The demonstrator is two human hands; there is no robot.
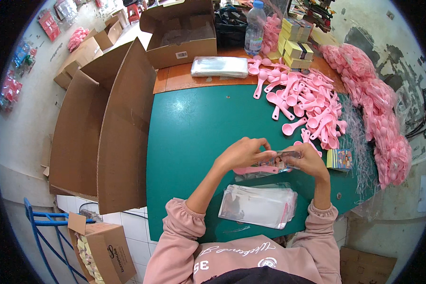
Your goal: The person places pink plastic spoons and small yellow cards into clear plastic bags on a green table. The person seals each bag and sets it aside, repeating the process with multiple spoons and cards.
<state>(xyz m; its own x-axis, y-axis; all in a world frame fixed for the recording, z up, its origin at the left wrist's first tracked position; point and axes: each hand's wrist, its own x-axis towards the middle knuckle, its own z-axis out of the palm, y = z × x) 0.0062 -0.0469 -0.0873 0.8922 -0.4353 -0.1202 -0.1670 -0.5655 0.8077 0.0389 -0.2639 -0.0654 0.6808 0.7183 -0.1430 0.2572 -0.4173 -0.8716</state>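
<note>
Over the green table mat, my left hand (245,154) and my right hand (311,162) both hold a small clear plastic bag (251,176). A pink measuring spoon (262,169) lies along the bag, its bowl end partly hidden by my left hand. A printed picture card (279,162) shows between my hands, at the bag's right part. My left thumb and fingers pinch near the card's upper edge, while my right fingers close round its right end. Just below, nearer to me, lies a stack of clear bags (255,206).
Loose pink spoons (312,102) heap at the far right, with a small card stack (340,159) before them. Bagged spoons (364,90) line the right edge. A bag pack (219,66), water bottle (254,28) and yellow card stacks (298,49) stand behind. A tall cardboard box (123,128) borders the left.
</note>
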